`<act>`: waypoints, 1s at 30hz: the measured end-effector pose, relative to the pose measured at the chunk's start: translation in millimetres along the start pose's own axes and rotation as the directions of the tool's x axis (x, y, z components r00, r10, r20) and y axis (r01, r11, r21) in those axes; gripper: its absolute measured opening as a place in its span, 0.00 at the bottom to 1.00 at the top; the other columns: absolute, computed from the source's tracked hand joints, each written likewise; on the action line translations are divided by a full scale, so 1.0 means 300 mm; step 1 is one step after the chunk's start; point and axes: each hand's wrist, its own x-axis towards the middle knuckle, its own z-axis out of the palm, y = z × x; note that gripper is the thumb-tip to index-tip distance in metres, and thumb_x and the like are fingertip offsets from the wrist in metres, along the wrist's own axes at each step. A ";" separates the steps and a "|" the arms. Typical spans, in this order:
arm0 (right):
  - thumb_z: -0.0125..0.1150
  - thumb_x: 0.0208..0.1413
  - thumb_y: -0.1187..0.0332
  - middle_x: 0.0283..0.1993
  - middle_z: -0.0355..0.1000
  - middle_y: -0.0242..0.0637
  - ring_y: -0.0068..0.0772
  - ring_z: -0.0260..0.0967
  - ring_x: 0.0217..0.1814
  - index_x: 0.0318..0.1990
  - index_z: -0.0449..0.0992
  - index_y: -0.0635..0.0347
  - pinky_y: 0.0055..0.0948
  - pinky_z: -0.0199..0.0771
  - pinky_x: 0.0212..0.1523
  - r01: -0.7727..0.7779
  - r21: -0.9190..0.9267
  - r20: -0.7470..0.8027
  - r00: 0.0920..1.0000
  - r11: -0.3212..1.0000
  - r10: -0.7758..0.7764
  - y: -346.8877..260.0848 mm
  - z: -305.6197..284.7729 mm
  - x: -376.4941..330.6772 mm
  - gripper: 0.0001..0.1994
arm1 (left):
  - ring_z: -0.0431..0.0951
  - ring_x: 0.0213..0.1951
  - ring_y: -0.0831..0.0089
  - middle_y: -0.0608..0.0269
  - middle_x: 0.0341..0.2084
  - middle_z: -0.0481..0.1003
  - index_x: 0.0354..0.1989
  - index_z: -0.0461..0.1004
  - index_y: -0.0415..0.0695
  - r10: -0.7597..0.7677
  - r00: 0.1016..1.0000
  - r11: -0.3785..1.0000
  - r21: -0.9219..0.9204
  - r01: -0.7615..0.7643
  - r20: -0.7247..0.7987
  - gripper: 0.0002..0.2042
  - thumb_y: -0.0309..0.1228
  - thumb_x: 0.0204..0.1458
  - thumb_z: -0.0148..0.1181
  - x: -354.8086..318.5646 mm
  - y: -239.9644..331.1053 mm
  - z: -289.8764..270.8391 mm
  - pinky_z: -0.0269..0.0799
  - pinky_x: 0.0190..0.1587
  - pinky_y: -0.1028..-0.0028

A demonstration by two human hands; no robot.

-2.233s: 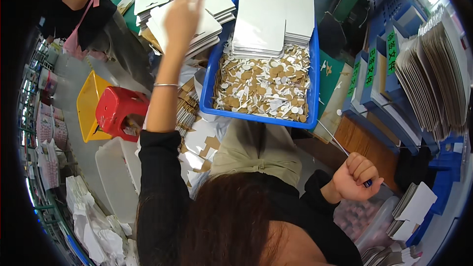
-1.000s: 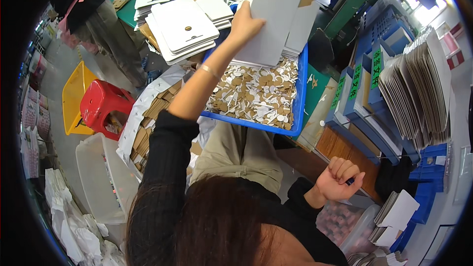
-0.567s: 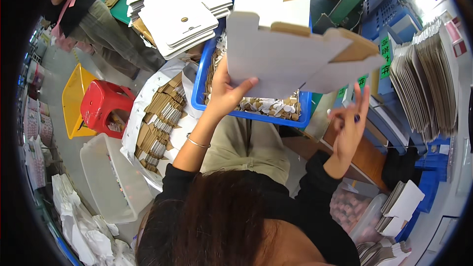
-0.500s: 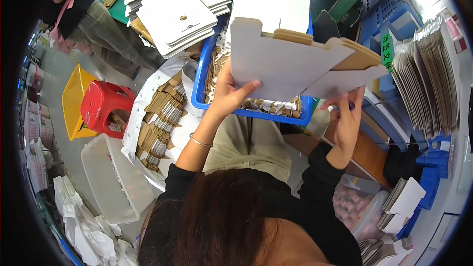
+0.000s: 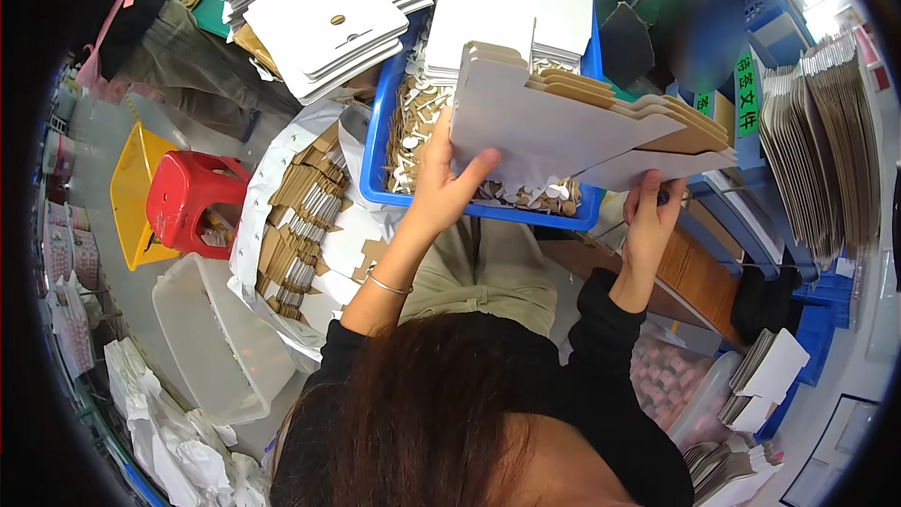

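Observation:
My left hand (image 5: pixel 443 180) grips a stack of white-and-brown die-cut cardboard blanks (image 5: pixel 554 127) by its left end, thumb on the white face and fingers behind. Several layers show in a stepped fan along the stack's top and right edges. At the lower right corner of the stack, the closed fingertips of my right hand (image 5: pixel 648 225) touch the edge. A small dark-ended object (image 5: pixel 663 197) sits between those fingers; its kind is unclear. Beneath the stack is a blue plastic bin (image 5: pixel 375 164) holding small white and brown cardboard scraps (image 5: pixel 418 117).
More white blanks (image 5: pixel 483 14) lie over the bin's far part, with piled blanks (image 5: pixel 343 28) to its left. A white sack (image 5: pixel 253 235) of folded cardboard, a red stool (image 5: pixel 192 197) and a clear tub (image 5: pixel 211 338) stand left. Upright cardboard (image 5: pixel 817 141) lines the right. Another person (image 5: pixel 178 47) stands far left.
The held blanks have spread into more visible layers and shifted slightly right. My right fingers have closed in to the stack's lower edge. The other person's hand has lowered.

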 end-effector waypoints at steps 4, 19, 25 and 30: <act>0.48 0.59 0.64 0.30 0.60 0.30 0.14 0.50 0.18 0.50 0.58 0.59 0.11 0.49 0.16 0.041 0.018 -0.040 0.998 0.999 -0.040 -0.040 0.022 0.019 0.15 | 0.69 0.27 0.72 0.57 0.31 0.72 0.47 0.63 0.35 0.003 0.998 0.998 0.067 0.001 -0.067 0.17 0.29 0.49 0.54 0.003 0.002 0.017 0.65 0.29 0.78; 0.31 0.61 0.51 0.07 0.46 0.25 0.18 0.30 0.07 0.15 0.58 0.56 0.23 0.34 0.10 0.500 0.641 0.015 0.751 0.583 -0.660 -0.134 0.102 -0.170 0.26 | 0.68 0.19 0.73 0.56 0.20 0.71 0.37 0.68 0.35 -0.292 0.922 0.948 0.054 0.315 -0.255 0.15 0.37 0.51 0.52 0.114 -0.101 0.129 0.64 0.23 0.78; 0.29 0.60 0.53 0.06 0.45 0.25 0.18 0.30 0.06 0.13 0.56 0.53 0.22 0.32 0.11 0.454 0.652 0.034 0.782 0.607 -0.622 -0.078 0.154 -0.159 0.25 | 0.67 0.19 0.74 0.57 0.19 0.70 0.36 0.68 0.35 -0.250 0.926 0.962 0.037 0.271 -0.283 0.15 0.37 0.51 0.52 0.112 -0.131 0.134 0.63 0.22 0.77; 0.31 0.60 0.56 0.07 0.45 0.27 0.21 0.33 0.08 0.13 0.58 0.54 0.22 0.37 0.11 0.539 0.554 0.087 0.720 0.634 -0.688 -0.048 0.196 -0.153 0.23 | 0.68 0.19 0.74 0.57 0.20 0.71 0.36 0.68 0.35 -0.263 0.932 0.953 0.086 0.292 -0.248 0.14 0.36 0.51 0.52 0.110 -0.137 0.128 0.63 0.21 0.77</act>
